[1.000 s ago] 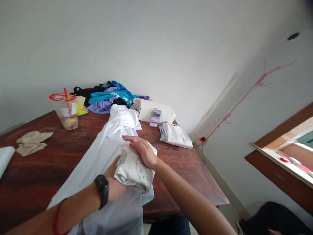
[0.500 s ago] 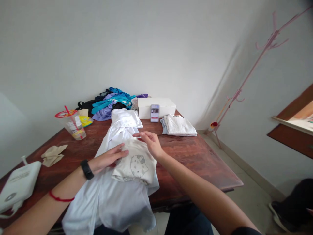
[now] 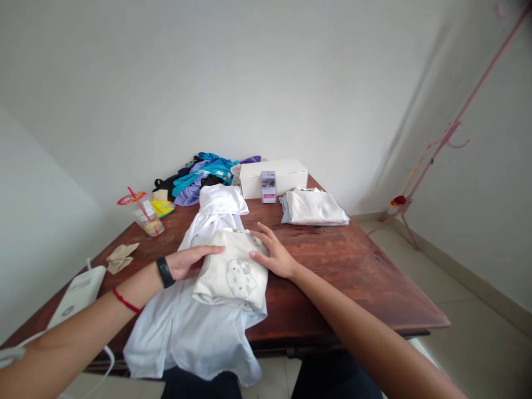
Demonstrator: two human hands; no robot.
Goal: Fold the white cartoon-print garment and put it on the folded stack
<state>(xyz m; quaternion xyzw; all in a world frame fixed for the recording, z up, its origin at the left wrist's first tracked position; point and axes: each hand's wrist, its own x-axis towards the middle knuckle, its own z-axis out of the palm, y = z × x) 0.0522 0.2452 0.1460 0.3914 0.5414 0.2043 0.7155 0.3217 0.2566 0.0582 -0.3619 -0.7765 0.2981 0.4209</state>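
Observation:
A folded cream garment [image 3: 216,277] with a grey cartoon cat print rests on a long white garment [image 3: 203,327] spread down the table. Along the folded bundle's left side is my left hand [image 3: 189,261], its thumb on top and its other fingers hidden at or under the edge. My right hand [image 3: 276,255] grips the upper right side, thumb and fingertips on the cloth. The white garment's lower end hangs over the table's front edge.
Folded clothes [image 3: 318,208] lie at the right back, beside a white box [image 3: 291,176] and a small blurred-out package [image 3: 268,191]. A clothes heap [image 3: 208,174], a plastic cup [image 3: 149,218], a crumpled tissue [image 3: 121,257] and a white device [image 3: 78,293] are leftward. A pink stand [image 3: 453,130] is right.
My right hand has come down from the folded garment's top edge to its right side. My left thumb now lies further onto the cloth. The view has swung to the right.

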